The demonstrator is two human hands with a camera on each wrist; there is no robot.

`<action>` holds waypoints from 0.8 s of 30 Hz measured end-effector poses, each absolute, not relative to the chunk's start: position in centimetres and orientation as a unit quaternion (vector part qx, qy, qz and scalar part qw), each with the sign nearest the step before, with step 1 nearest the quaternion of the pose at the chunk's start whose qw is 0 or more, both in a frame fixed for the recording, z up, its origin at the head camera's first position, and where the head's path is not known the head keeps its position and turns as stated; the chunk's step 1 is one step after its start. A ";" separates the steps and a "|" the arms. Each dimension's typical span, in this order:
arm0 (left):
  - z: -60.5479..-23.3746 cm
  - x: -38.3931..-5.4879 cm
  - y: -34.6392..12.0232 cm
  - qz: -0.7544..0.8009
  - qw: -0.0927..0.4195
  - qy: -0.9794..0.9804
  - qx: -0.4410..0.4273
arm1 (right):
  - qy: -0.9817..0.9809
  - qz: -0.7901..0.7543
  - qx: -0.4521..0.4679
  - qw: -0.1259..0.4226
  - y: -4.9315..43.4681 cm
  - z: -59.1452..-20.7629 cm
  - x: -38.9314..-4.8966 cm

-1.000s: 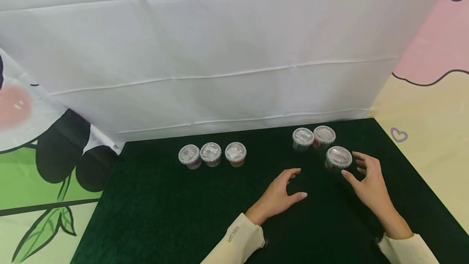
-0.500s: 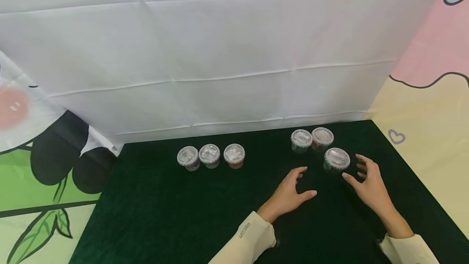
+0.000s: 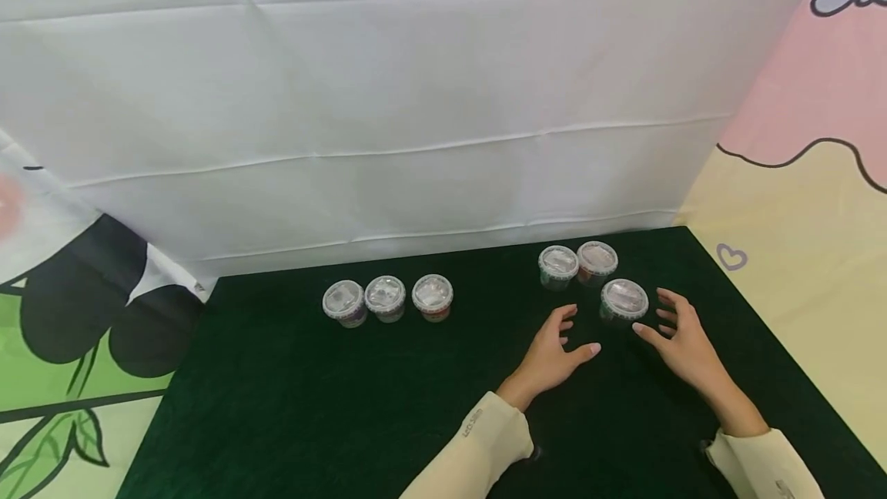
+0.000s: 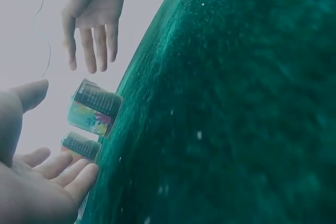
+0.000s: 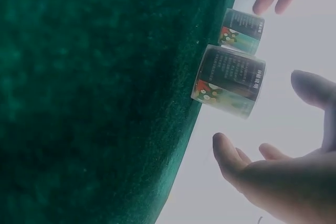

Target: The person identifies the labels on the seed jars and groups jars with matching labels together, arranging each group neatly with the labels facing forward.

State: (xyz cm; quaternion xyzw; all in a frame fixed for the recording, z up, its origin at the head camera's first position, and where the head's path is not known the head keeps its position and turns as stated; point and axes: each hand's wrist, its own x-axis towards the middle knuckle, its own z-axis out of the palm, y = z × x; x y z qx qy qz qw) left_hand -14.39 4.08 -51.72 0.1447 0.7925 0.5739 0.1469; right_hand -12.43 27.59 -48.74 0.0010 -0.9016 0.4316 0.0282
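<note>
A small lidded plastic tub point(image 3: 624, 300) with a printed label stands upright on the dark green cloth, between my two hands. To its right is my right hand point(image 3: 682, 343), fingers spread in a loose curve, apart from the tub. My left hand point(image 3: 547, 353) hovers to the left and nearer to me, thumb and fingers parted around nothing. Behind the tub stand two more lidded tubs, one at left point(image 3: 557, 266) and an orange-tinted tub point(image 3: 597, 262) beside it. In the right wrist view the nearest tub point(image 5: 229, 81) shows dark label text, clear of my fingers.
Left of centre, three similar tubs point(image 3: 386, 299) stand in a row. A white fabric sheet point(image 3: 416, 98) hangs behind the green-covered table point(image 3: 291, 406). Printed cartoon panels point(image 3: 797, 276) flank it on both sides.
My left hand has moved right and forward, toward the nearest right-hand tub. The right hand stays beside that tub with little change. The head view has turned slightly right.
</note>
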 end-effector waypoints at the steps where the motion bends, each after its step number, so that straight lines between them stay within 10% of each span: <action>1: -51.7 -14.4 4.3 0.575 0.149 0.792 0.141 | -0.900 0.435 0.000 0.020 27.6 -48.7 -12.5; 24: -51.7 -15.5 9.0 0.600 0.183 0.772 0.098 | -0.888 0.454 -0.020 -0.071 27.7 -48.1 -14.4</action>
